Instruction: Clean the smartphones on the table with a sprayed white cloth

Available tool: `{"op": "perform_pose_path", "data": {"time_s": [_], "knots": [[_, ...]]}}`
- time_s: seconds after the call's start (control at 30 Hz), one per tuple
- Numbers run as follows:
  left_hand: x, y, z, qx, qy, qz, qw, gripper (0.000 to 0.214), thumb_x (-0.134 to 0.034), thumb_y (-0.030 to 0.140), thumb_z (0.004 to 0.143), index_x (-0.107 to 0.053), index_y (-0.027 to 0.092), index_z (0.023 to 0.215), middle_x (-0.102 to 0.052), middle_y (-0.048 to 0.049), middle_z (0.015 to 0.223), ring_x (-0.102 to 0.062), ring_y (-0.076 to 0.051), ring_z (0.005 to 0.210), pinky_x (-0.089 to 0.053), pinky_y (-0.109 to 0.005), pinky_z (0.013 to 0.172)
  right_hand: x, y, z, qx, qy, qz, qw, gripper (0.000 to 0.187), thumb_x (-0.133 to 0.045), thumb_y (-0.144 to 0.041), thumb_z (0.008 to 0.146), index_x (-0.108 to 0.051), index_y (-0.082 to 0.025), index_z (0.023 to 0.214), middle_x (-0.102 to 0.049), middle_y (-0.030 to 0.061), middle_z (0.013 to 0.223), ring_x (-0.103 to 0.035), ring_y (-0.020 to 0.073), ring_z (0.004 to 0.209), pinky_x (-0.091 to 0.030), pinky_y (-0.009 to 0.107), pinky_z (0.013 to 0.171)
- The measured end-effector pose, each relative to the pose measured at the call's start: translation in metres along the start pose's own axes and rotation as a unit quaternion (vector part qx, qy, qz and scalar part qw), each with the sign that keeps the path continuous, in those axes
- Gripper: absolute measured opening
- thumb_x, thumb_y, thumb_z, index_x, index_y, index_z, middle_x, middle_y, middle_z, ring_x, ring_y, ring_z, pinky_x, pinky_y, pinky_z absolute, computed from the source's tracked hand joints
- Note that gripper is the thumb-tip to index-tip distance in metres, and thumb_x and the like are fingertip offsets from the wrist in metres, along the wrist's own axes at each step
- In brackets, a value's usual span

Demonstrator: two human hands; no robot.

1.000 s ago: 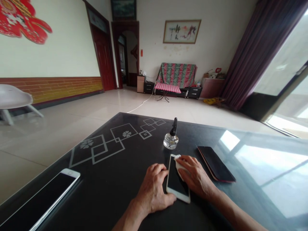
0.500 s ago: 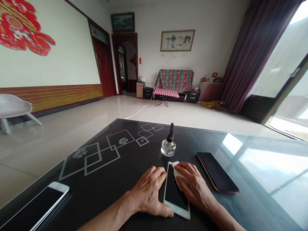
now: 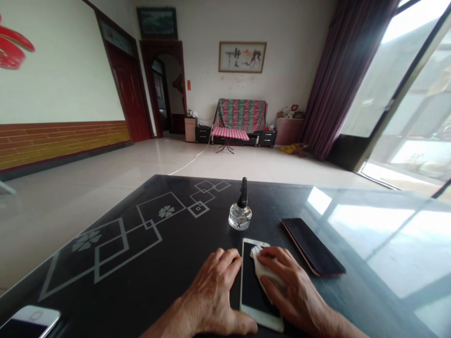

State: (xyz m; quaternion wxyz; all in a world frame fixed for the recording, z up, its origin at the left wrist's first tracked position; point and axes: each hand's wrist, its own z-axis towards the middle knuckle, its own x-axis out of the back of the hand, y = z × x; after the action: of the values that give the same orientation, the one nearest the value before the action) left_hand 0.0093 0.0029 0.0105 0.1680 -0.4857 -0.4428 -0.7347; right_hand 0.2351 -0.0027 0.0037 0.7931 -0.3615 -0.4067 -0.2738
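A white smartphone (image 3: 248, 277) lies face up on the dark table in front of me. My left hand (image 3: 216, 293) braces it, bent fingers along its left edge and thumb at the lower left corner. Under my right hand (image 3: 294, 284) is a folded white tissue (image 3: 260, 265), pressed flat against the upper right of the dark screen. Part of the tissue and the phone's right edge are hidden by that hand. Just beyond the phone stands a clear glass bottle (image 3: 240, 217) of liquid with a black spray top.
To the right lies a dark phone with a reddish edge (image 3: 313, 246). Another white phone (image 3: 33, 319) is cut off at the lower left. The black table (image 3: 169, 263) carries a pattern of grey squares. Farther off stands a small table with a pink striped cloth (image 3: 230, 133).
My view has swung to the right, so the room and table sit farther left. My right hand and the tissue have slid slightly down the screen. My left hand keeps its place at the phone.
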Motion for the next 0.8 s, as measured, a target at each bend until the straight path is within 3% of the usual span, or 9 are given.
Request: {"op": "perform_pose_path", "data": {"time_s": [0.3,0.5,0.8], "knots": [[-0.003,-0.002,-0.001,-0.007,-0.003,-0.005,1.0,0.104,-0.078,0.062,0.049,-0.045,0.017,0.137,-0.041,-0.0134,0.144,-0.039,-0.039,0.13,-0.026,-0.055,0.113,0.013,-0.02,-0.015,0.042,-0.053,0.048,0.997,0.031,-0.057,-0.019,0.081,-0.06,-0.022,0.112,-0.058,0.0099,0.111,-0.057,0.0221,0.102,-0.052,0.033,0.087],[0.002,0.002,0.002,0.016,-0.034,0.018,0.999,0.108,-0.078,0.062,0.047,-0.046,0.011,0.136,-0.041,-0.0177,0.144,-0.038,-0.044,0.129,-0.029,-0.057,0.11,0.011,0.005,-0.003,0.004,-0.031,0.023,0.999,0.025,-0.053,-0.025,0.088,-0.06,-0.022,0.112,-0.056,0.0105,0.114,-0.056,0.0219,0.104,-0.049,0.036,0.091],[0.002,0.002,0.001,0.007,-0.033,0.027,0.999,0.108,-0.077,0.064,0.049,-0.045,0.012,0.138,-0.04,-0.0181,0.145,-0.038,-0.042,0.129,-0.029,-0.057,0.111,-0.002,0.033,0.031,-0.021,0.022,-0.008,0.999,0.023,-0.048,-0.027,0.092,-0.064,-0.021,0.108,-0.059,0.0098,0.108,-0.058,0.0211,0.099,-0.048,0.038,0.091]]}}
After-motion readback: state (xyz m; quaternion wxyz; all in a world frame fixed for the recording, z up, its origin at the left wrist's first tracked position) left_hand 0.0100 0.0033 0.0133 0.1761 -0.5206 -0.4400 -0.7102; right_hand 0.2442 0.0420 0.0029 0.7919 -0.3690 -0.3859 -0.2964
